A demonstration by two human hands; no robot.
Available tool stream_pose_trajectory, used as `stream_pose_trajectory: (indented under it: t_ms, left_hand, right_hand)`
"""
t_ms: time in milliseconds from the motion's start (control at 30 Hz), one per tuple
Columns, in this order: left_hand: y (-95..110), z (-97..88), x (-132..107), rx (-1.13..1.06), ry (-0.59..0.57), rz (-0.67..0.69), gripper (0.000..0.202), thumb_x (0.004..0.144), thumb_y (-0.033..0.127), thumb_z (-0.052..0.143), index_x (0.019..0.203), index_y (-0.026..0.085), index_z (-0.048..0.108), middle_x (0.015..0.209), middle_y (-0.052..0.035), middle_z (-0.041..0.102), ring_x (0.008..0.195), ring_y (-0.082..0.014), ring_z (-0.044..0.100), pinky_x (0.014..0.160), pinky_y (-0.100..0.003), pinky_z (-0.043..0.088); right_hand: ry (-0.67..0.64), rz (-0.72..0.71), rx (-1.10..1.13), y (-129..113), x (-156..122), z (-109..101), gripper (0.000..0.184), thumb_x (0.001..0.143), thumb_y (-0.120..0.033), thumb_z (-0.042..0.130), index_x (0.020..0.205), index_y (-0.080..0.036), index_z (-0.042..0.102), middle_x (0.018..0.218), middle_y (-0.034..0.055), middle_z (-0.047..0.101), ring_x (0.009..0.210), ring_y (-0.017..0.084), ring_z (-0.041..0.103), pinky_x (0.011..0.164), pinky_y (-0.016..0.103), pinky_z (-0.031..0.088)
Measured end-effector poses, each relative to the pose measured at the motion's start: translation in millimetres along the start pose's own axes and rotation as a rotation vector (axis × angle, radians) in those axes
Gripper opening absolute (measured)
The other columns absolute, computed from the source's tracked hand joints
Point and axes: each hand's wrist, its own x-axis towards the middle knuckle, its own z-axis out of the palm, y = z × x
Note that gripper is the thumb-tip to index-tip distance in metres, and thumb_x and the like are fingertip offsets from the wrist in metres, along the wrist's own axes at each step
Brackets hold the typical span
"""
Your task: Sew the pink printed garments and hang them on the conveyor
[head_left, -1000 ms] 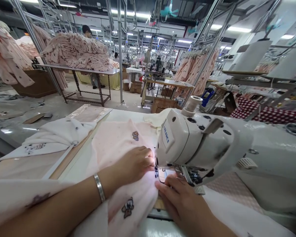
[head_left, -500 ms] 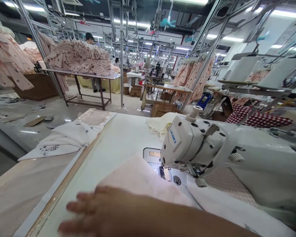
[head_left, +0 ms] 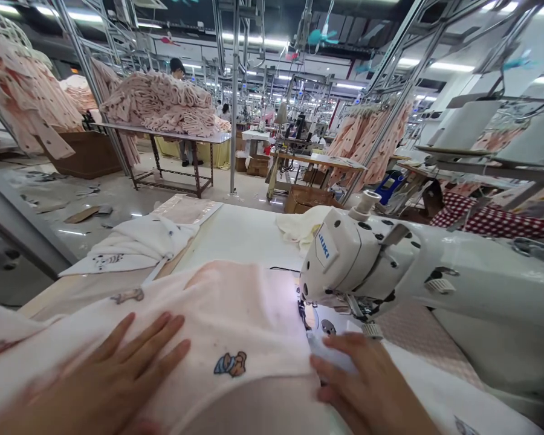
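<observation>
A pale pink, soft cloth piece [head_left: 249,308] with small printed animal figures spreads over the machine bed, its right edge at the presser foot [head_left: 303,308] of a white sewing machine [head_left: 344,254]. My left hand [head_left: 131,368] lies flat on this cloth, left of a printed figure [head_left: 230,364], fingers spread. Close to the needle area, my right hand [head_left: 362,374] reaches in from the lower right. Its fingers are stretched out and a little apart, the tips by the cloth's right edge. Whether they press on the cloth is hard to tell.
A folded white cloth [head_left: 136,241] lies on the left extension of the table [head_left: 236,232]. Cream cloth [head_left: 306,223] sits behind the machine head. Thread cones [head_left: 466,130] stand at the right. Beyond are a table with piled pink garments [head_left: 163,103] and a person [head_left: 178,69].
The forearm stretched across from the lower right is gone. My left hand now rests on the cloth, my right is by the needle. The pink cloth extends farther left, with printed figures showing.
</observation>
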Motion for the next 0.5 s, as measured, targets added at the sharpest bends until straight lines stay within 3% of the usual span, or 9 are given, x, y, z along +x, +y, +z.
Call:
stream_pose_trajectory:
  t_ms: [67,133,267,333,400,500]
  left_hand:
    - [26.1,-7.9,28.5,-0.053,-0.095,0.081,0.025,0.087,0.038,0.054,0.11,0.031,0.061,0.114,-0.002,0.064,0.101,-0.0259,0.059,0.088,-0.042,0.042]
    - [56.6,-8.7,66.3,-0.114,-0.239,0.045,0.009,0.08,0.024,0.057,0.087,0.024,0.063,0.092,-0.0038,0.065,0.08,-0.0239,0.059,0.069,-0.037,0.046]
    - [95.5,7.1,120.5,-0.003,-0.214,0.217,0.01,0.069,0.018,0.061,0.078,0.018,0.055,0.078,-0.0066,0.058,0.067,-0.0247,0.053,0.055,-0.037,0.042]
    - [99.0,15.9,127.8,0.025,-0.11,0.276,0.008,0.07,0.016,0.058,0.076,0.018,0.052,0.074,-0.0053,0.054,0.064,-0.0227,0.049,0.053,-0.035,0.039]
    - [96.2,23.3,124.9,0.007,0.026,0.338,0.007,0.075,0.014,0.053,0.074,0.019,0.048,0.072,-0.0036,0.052,0.063,-0.0212,0.046,0.054,-0.035,0.036]
    - [87.8,31.9,110.8,-0.077,0.052,0.359,0.007,0.077,0.014,0.051,0.081,0.019,0.05,0.078,-0.0029,0.053,0.068,-0.0204,0.047,0.06,-0.036,0.036]
  right_hand:
    - [0.027,-0.034,0.044,-0.8,-3.6,-1.5,0.011,0.09,-0.02,0.053,0.096,-0.022,0.063,0.072,0.0019,0.061,0.067,0.016,0.054,0.068,0.032,0.04]
    - [0.091,-0.098,0.066,-6.1,6.4,8.2,0.015,0.092,-0.02,0.05,0.082,-0.022,0.061,0.057,-0.0038,0.051,0.055,0.013,0.044,0.063,0.031,0.031]
    - [0.052,0.007,0.025,-11.2,18.1,34.0,0.038,0.093,-0.054,0.039,0.084,-0.023,0.06,0.063,-0.0022,0.054,0.061,0.016,0.046,0.064,0.033,0.024]
    - [-0.042,0.054,-0.008,-6.6,10.6,39.9,0.052,0.086,-0.069,0.035,0.1,-0.025,0.06,0.069,-0.0014,0.055,0.063,0.017,0.047,0.064,0.033,0.023]
    - [-0.1,0.097,-0.037,-0.2,-1.4,40.6,0.057,0.077,-0.076,0.045,0.103,-0.028,0.059,0.071,-0.0015,0.055,0.063,0.017,0.046,0.064,0.032,0.022]
    - [-0.147,0.154,-0.026,7.4,-16.4,35.6,0.058,0.062,-0.074,0.064,0.1,-0.03,0.06,0.073,-0.002,0.054,0.065,0.018,0.047,0.064,0.031,0.022]
